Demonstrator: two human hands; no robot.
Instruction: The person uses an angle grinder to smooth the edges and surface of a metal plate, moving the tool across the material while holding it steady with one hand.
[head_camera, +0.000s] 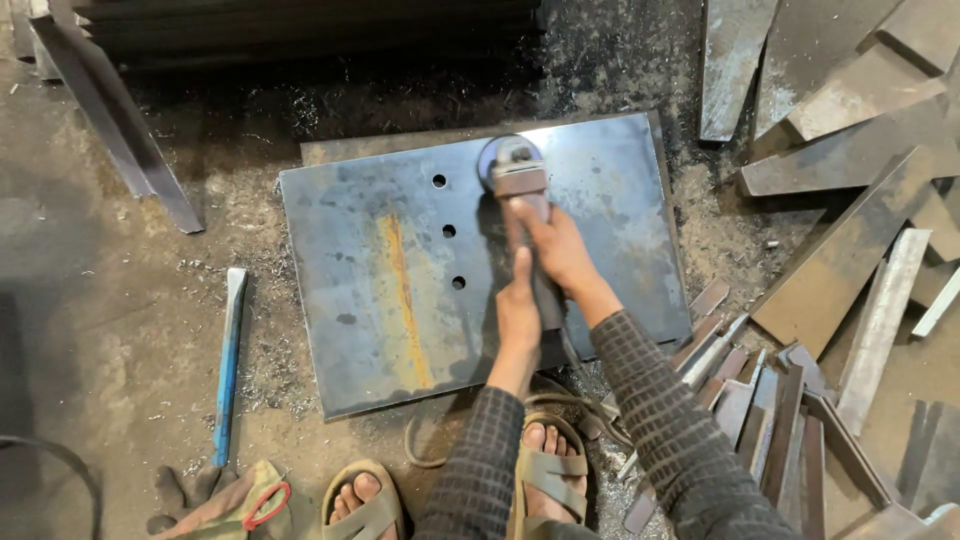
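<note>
A rectangular steel plate (400, 290) lies flat on the dirt floor, with three round holes in a line and a rusty streak down its left half. An angle grinder (515, 175) rests its disc on the plate near the far edge. My right hand (555, 245) grips the grinder's body just behind the head. My left hand (518, 315) holds the rear of the grinder's handle, closer to me. Both sleeves are dark and checked.
A blue chisel (230, 360) lies left of the plate. Work gloves (215, 500) sit near my sandalled feet (545, 470). Scrap steel strips and offcuts (850, 250) pile up at the right. Long steel bars (110, 110) lie at the far left.
</note>
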